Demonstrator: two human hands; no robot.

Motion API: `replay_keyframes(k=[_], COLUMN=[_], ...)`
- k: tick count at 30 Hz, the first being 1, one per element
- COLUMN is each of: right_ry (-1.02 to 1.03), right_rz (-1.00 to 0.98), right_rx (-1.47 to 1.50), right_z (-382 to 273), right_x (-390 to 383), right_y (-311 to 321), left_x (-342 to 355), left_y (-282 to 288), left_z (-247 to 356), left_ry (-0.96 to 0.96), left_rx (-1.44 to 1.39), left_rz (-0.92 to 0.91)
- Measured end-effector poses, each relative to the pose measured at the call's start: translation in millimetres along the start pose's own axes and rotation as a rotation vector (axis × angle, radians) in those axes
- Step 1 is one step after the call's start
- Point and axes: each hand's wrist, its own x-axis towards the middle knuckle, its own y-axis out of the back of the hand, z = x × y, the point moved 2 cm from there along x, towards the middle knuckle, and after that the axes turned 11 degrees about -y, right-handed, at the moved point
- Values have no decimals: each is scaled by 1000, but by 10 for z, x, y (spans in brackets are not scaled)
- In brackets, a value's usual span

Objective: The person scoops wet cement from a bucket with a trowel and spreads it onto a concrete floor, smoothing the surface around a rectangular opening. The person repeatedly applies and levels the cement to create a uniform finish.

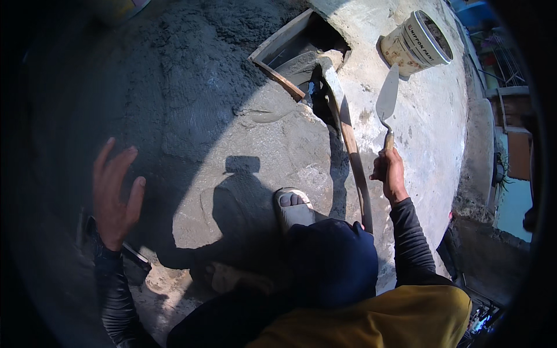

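My right hand [392, 175] grips the wooden handle of a pointed trowel [387, 100]. Its metal blade tilts up and away, the tip overlapping the lower side of a white paint bucket [409, 46] in the picture. Over on the left, my left hand [118, 188] is raised with fingers spread and nothing in it. Wet grey mortar [191, 93] covers the ground in front of me, partly in shadow, with ridges and smeared marks. Several fingers of my right hand are hidden behind the palm.
A wood-framed opening [281, 43] sits ahead, its boards edging a dark hole. From it a long wooden strip [351, 145] runs toward me beside a gap. My sandalled foot [295, 209] stands on the mortar. Pale concrete [432, 127] and a low wall [477, 151] lie right.
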Motion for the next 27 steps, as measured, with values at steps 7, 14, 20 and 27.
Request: replay_keyframes(k=[7, 14, 20, 27], right_ry=[-425, -359, -120, -375], right_rz=[-411, -535, -788, -336], right_rx=[108, 36, -46, 95], right_z=[803, 913, 619, 919], right_x=[-570, -543, -773, -378], right_y=[-2018, -3338, -3127, -2168], left_x=[-1410, -1750, -1657, -2036], left_y=[964, 1467, 1192, 1156], left_z=[799, 1193, 911, 825], left_ry=[470, 625, 715, 871], left_rx=[-162, -200, -274, -226], left_rz=[-207, -282, -222, -133])
